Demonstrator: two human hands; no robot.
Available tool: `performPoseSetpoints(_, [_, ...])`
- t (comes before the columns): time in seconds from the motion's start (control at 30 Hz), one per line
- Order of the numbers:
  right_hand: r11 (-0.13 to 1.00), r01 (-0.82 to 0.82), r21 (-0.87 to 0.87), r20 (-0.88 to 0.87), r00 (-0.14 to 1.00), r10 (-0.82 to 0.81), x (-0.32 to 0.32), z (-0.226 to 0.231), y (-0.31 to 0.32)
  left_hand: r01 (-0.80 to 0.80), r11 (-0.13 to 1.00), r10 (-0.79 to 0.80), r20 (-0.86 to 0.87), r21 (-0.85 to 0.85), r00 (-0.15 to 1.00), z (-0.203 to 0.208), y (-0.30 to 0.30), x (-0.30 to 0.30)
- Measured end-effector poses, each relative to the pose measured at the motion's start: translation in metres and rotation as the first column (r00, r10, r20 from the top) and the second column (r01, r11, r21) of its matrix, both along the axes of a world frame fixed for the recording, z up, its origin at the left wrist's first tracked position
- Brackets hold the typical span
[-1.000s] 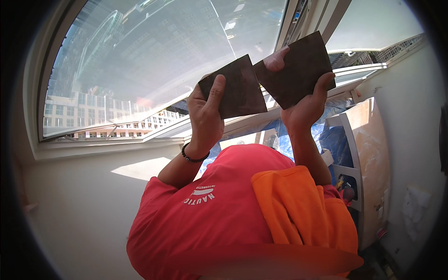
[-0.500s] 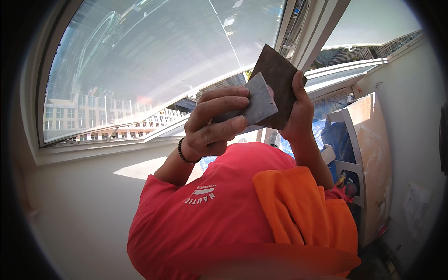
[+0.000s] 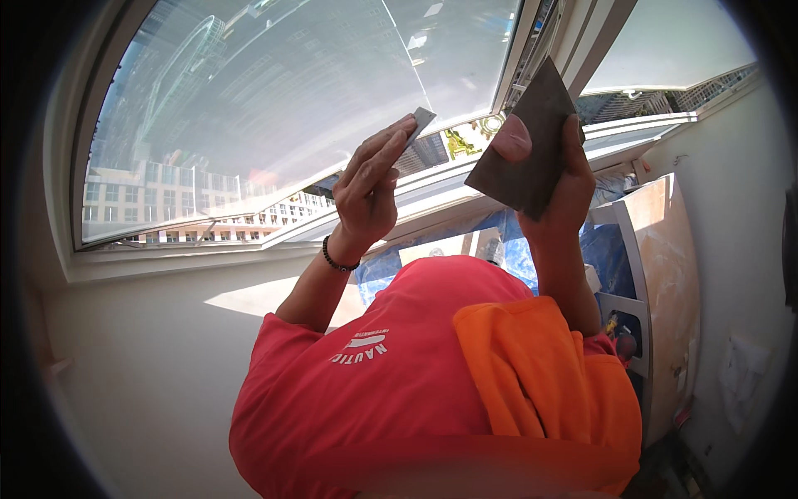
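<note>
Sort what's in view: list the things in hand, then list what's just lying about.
In hand:
left hand holding a small pale sheet
right hand holding a dark square sheet

Lying about:
blue sheeting
white cabinet frame
orange cloth
window

Sunlit white wall (image 3: 141, 366) below a large tilted window (image 3: 274, 108) showing city buildings (image 3: 166, 208).
</note>
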State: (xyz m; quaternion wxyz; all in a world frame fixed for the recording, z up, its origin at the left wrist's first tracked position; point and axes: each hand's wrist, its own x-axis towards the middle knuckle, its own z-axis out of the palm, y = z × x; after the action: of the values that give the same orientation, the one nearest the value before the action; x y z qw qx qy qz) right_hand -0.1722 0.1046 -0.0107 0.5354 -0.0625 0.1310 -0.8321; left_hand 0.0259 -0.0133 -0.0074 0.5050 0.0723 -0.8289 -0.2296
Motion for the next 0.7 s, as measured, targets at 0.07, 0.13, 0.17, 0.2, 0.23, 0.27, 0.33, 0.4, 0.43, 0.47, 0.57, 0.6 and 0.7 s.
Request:
performPoseSetpoints(0.07, [0.992,0.122,-0.003,-0.005,0.992,-0.122,0.015,0.001,-0.005,0.25,0.854,0.021,-0.51,0.457,0.86,0.0,0.011,-0.016])
performPoseSetpoints(0.13, [0.983,0.164,0.085,-0.02,0.987,-0.162,0.036,-0.001,-0.014,0.52,0.647,0.138,-0.757,0.557,0.639,0.003,0.027,-0.028])
performPoseSetpoints(0.17, [0.981,0.162,0.11,0.004,0.987,-0.163,0.044,-0.003,-0.018,0.535,0.621,0.138,-0.752,0.572,0.644,0.006,0.033,-0.031])
performPoseSetpoints(0.2, [0.982,0.156,0.105,0.012,0.987,-0.158,0.049,-0.005,-0.021,0.575,0.589,0.114,-0.763,0.568,0.637,0.008,0.039,-0.035])
performPoseSetpoints(0.23, [0.975,0.171,0.142,0.011,0.985,-0.175,0.05,-0.006,-0.025,0.613,0.552,0.089,-0.771,0.565,0.63,0.01,0.044,-0.037])
performPoseSetpoints(0.27, [0.964,0.215,0.154,-0.036,0.977,-0.212,0.049,-0.007,-0.027,0.589,0.555,0.077,-0.742,0.587,0.666,0.011,0.047,-0.038])
performPoseSetpoints(0.33, [0.934,0.303,0.187,-0.12,0.951,-0.285,0.045,-0.008,-0.028,0.535,0.563,0.051,-0.673,0.63,0.738,0.013,0.048,-0.036])
performPoseSetpoints(0.4, [0.898,0.374,0.232,-0.195,0.922,-0.334,0.04,-0.007,-0.026,0.539,0.6,-0.082,-0.625,0.591,0.776,0.01,0.044,-0.033])
performPoseSetpoints(0.43, [0.883,0.403,0.242,-0.23,0.907,-0.352,0.037,-0.007,-0.025,0.542,0.627,-0.167,-0.582,0.56,0.795,0.008,0.042,-0.031])
performPoseSetpoints(0.47, [0.87,0.421,0.258,-0.237,0.9,-0.365,0.035,-0.006,-0.025,0.545,0.583,-0.154,-0.577,0.603,0.802,0.004,0.039,-0.03])
performPoseSetpoints(0.57, [0.851,0.465,0.243,-0.277,0.874,-0.398,0.026,-0.004,-0.028,0.492,0.542,-0.178,-0.48,0.681,0.859,-0.005,0.038,-0.029])
performPoseSetpoints(0.6, [0.843,0.486,0.23,-0.303,0.859,-0.413,0.023,-0.003,-0.03,0.442,0.569,-0.183,-0.417,0.694,0.89,-0.006,0.039,-0.028])
performPoseSetpoints(0.7, [0.8,0.538,0.267,-0.323,0.832,-0.452,0.009,0.0,-0.026,0.286,0.576,-0.204,-0.204,0.766,0.958,-0.004,0.037,-0.02])
